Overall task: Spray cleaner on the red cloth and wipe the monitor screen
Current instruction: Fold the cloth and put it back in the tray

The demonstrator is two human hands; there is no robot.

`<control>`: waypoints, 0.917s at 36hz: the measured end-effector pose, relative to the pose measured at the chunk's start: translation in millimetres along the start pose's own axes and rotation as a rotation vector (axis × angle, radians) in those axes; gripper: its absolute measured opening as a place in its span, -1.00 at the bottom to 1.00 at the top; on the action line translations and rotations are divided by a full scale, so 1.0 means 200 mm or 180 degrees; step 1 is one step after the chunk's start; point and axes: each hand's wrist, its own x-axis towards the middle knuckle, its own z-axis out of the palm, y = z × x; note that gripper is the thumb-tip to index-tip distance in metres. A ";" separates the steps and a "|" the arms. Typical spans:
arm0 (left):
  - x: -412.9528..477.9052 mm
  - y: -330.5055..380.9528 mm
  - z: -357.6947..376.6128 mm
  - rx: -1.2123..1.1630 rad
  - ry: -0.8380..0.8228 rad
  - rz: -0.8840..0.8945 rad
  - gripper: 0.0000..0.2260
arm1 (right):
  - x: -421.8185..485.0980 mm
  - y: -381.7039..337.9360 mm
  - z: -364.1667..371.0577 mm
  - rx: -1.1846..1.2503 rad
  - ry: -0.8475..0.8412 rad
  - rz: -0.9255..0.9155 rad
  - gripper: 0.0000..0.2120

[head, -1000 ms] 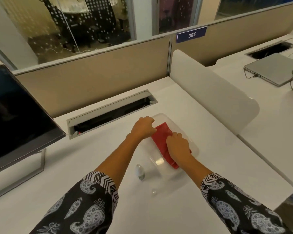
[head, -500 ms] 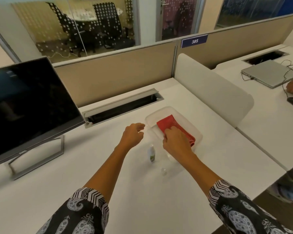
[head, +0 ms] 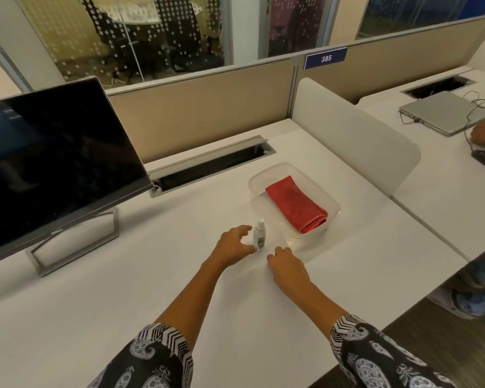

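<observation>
A folded red cloth (head: 296, 207) lies in a clear plastic tray (head: 331, 201) right of the desk's middle. A small white spray bottle (head: 259, 235) stands upright just in front of the tray's left corner. My left hand (head: 233, 246) is beside the bottle on its left, fingers spread, thumb close to its base, not gripping it. My right hand (head: 287, 264) rests on the desk just right of the bottle with its fingers bent down; what is under them is hidden. The dark monitor (head: 53, 161) stands on its stand at the left.
A cable slot (head: 213, 163) with a raised flap lies behind the tray. A white divider panel (head: 356, 135) closes off the desk on the right. Beyond it are a laptop (head: 445, 113), cables, a mouse and another person's hand. The desk's edge runs at the lower right.
Both hands have left the red cloth in the tray and drawn back toward me, ending on either side of the spray bottle. The view has swung left, showing more of the monitor.
</observation>
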 end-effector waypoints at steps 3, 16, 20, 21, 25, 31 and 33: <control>0.00 0.00 0.02 -0.0040 0.0069 0.0005 -0.39 | -0.02 0.02 0.00 0.0077 0.0068 -0.0124 -0.71; 0.04 0.03 0.08 -0.0316 0.0453 0.0004 -0.45 | 0.04 0.03 -0.44 0.1154 0.1370 -0.0312 -0.75; 0.06 0.04 0.11 -0.0292 0.0512 -0.0037 -0.50 | 0.11 0.02 -0.49 0.1046 0.1212 -0.0390 -0.74; 0.07 0.04 0.12 -0.0264 0.0538 -0.0043 -0.53 | 0.12 0.02 -0.50 0.1004 0.1152 -0.0424 -0.74; 0.10 0.05 0.14 -0.0121 0.0606 -0.0035 -0.61 | 0.18 0.00 -0.52 0.0547 0.0681 -0.0521 -0.66; 0.10 0.04 0.14 -0.0147 0.0615 0.0065 -0.64 | 0.25 -0.02 -0.54 0.0129 0.0330 -0.0513 -0.66; 0.11 0.03 0.15 -0.0141 0.0642 0.0084 -0.66 | 0.27 -0.03 -0.54 0.0017 0.0226 -0.0522 -0.67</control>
